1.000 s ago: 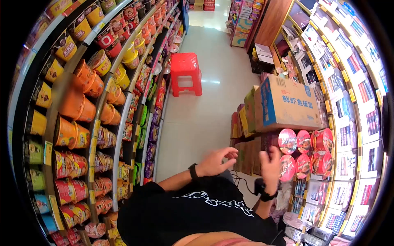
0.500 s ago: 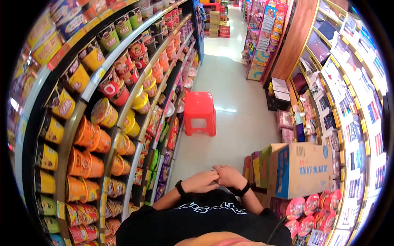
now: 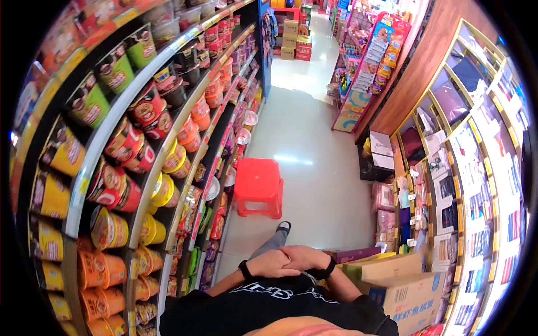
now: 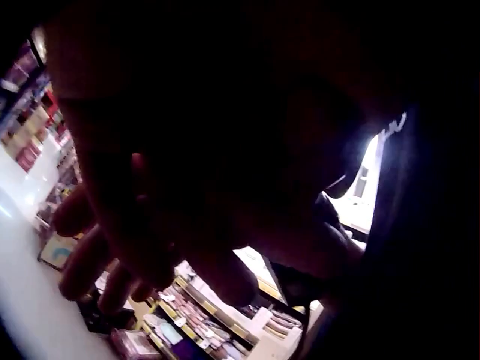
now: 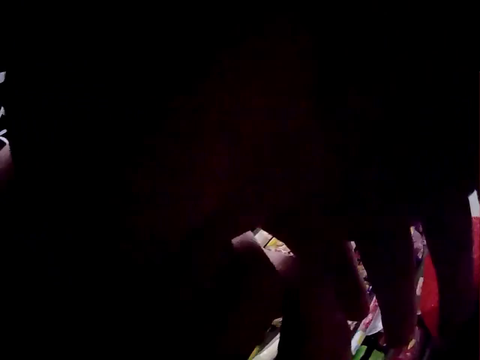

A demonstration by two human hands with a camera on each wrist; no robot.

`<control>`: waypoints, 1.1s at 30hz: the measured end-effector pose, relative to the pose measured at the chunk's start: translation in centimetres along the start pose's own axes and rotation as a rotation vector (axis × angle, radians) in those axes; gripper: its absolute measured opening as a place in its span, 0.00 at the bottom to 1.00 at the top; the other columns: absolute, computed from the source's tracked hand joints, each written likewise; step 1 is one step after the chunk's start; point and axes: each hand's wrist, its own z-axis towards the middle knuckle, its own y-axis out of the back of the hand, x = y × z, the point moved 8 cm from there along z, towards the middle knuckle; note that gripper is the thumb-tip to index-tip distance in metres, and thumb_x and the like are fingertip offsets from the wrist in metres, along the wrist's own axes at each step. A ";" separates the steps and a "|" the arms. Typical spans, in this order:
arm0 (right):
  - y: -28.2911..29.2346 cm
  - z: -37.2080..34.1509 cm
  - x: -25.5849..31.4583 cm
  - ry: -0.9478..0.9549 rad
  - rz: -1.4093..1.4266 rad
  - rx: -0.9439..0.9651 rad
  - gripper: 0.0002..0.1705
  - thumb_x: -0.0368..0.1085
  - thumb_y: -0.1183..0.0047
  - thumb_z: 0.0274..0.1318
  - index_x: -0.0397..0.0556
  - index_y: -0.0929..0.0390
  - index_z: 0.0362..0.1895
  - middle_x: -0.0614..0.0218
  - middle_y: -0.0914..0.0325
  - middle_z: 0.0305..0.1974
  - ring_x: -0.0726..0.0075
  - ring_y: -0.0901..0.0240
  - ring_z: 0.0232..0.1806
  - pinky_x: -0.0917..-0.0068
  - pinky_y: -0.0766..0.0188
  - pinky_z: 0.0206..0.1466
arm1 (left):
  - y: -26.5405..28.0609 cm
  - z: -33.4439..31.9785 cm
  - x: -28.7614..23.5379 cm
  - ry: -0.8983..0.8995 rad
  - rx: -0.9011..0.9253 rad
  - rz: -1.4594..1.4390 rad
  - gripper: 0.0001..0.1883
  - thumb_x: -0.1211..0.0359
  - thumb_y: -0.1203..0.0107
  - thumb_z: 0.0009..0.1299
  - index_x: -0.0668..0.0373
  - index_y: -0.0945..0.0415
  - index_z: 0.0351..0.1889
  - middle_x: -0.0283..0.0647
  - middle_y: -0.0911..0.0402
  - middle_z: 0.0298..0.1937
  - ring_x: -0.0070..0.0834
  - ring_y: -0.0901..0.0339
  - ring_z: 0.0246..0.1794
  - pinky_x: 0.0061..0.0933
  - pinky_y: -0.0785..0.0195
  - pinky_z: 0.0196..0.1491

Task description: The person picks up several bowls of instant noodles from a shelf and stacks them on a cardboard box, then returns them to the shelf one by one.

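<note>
In the head view my left hand [image 3: 268, 264] and right hand [image 3: 306, 258] meet in front of my black shirt [image 3: 280, 302], one laid over the other at the fingers. No object shows in either of them. The left wrist view is mostly dark, with loosely bent fingers [image 4: 86, 262] showing against the bright aisle. Darker still is the right wrist view, where the fingers [image 5: 390, 292] hang as silhouettes. Closest to the right forearm stands a cardboard carton [image 3: 406, 302] with blue print.
A red plastic stool [image 3: 258, 187] stands ahead beside the left shelf, which carries instant-noodle cups [image 3: 112, 229]. My foot [image 3: 284, 227] is on the tiled floor [image 3: 314, 196]. Packaged goods fill the right shelf [image 3: 471, 224]. A snack rack [image 3: 372, 67] and stacked boxes [image 3: 296, 42] stand farther off.
The hands were apart, the right one near red-lidded cups; they came together at the belly. The view has tilted up and advanced, and the carton now sits lower in it.
</note>
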 end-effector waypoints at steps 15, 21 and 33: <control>30.9 4.2 -16.7 -0.237 -0.142 -0.617 0.26 0.44 0.46 0.55 0.43 0.31 0.55 0.45 0.22 0.44 0.38 0.26 0.47 0.52 0.28 0.48 | 23.2 29.2 10.6 -0.202 -0.093 -0.172 0.17 0.57 0.36 0.62 0.62 0.20 0.38 0.46 0.19 0.39 0.40 0.21 0.39 0.36 0.29 0.43; 39.8 8.3 -26.8 -0.083 -0.001 -0.564 0.20 0.36 0.43 0.47 0.46 0.24 0.47 0.49 0.21 0.46 0.40 0.27 0.49 0.57 0.28 0.52 | 27.0 40.3 13.2 -0.257 -0.116 -0.168 0.15 0.57 0.38 0.67 0.61 0.23 0.31 0.43 0.20 0.32 0.39 0.23 0.32 0.36 0.31 0.36; 64.8 23.5 -27.2 0.313 0.048 -0.337 0.26 0.31 0.43 0.46 0.43 0.27 0.53 0.48 0.22 0.45 0.43 0.25 0.46 0.60 0.27 0.47 | 48.3 51.9 21.7 0.054 -0.562 -0.130 0.14 0.60 0.37 0.66 0.61 0.21 0.29 0.42 0.21 0.24 0.34 0.25 0.22 0.32 0.35 0.27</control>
